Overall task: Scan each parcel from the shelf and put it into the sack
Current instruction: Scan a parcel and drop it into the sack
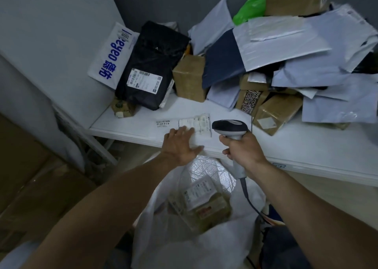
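The left hand (pixel 181 143) lies spread, fingers straight, on a flat white parcel (pixel 196 123) at the shelf (pixel 286 146) edge. The parcel looks light, thin and slick, so it is probably best pinched by its near edge. Beside it, the right hand (pixel 243 148) grips the scanner (pixel 229 128). The sack (pixel 184 238) gapes below both wrists.

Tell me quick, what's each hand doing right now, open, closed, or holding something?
Left hand: open, fingers straight, resting on the flat white parcel on the shelf.
Right hand: closed round the scanner, holding it.
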